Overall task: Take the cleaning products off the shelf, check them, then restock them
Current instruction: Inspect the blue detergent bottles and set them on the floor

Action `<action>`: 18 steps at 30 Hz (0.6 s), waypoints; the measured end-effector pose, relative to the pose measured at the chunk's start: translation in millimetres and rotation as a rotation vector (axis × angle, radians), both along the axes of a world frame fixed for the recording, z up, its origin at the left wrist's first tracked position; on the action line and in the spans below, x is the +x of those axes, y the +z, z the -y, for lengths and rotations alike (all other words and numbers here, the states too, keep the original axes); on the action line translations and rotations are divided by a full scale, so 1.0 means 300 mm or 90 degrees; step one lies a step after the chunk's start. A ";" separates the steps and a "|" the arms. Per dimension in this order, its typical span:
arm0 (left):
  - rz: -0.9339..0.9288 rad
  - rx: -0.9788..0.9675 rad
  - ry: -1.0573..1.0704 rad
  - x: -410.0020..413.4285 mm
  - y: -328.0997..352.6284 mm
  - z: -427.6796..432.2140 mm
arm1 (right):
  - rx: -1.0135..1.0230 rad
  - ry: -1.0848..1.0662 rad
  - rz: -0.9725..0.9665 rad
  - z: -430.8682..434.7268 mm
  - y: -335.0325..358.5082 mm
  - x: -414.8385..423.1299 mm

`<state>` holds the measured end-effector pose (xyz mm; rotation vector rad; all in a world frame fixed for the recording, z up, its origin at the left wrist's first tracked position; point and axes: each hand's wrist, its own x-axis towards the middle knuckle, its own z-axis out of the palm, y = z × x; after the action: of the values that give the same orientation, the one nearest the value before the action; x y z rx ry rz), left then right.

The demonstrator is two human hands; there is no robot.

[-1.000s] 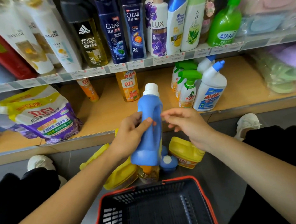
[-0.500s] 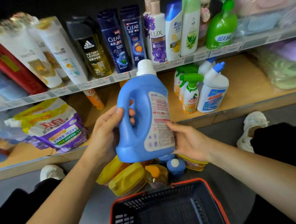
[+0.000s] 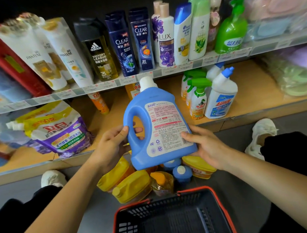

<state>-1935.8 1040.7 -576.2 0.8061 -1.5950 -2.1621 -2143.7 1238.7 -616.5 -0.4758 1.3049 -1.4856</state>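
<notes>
Blue detergent bottle (image 3: pixel 156 126), white cap, white label with pink bands. Below the bottle: yellow jugs (image 3: pixel 132 186); black mesh basket (image 3: pixel 144 212), red rim. Left of the bottle: purple-and-yellow pouch (image 3: pixel 59 135).

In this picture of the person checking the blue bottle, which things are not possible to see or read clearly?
1. Head view: the print on the blue bottle's label is too small to read.
2. The bottle's front side is turned away from the camera.
3. Yellow containers on the floor are partly hidden by the bottle and the left hand.
4. The basket is cut off by the bottom edge.
5. The shelf price tags are blurred.
</notes>
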 end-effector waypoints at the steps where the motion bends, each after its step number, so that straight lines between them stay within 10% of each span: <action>1: -0.017 0.018 -0.007 -0.002 0.001 0.002 | 0.008 -0.004 -0.010 0.000 0.009 -0.006; 18: -0.152 0.242 0.144 -0.178 0.054 -0.031 | -0.067 -0.169 -0.010 0.053 0.069 -0.024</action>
<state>-1989.3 1049.9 -560.1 0.7556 -0.9450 -2.3193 -2151.0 1222.7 -595.7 -0.3934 1.3459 -1.7815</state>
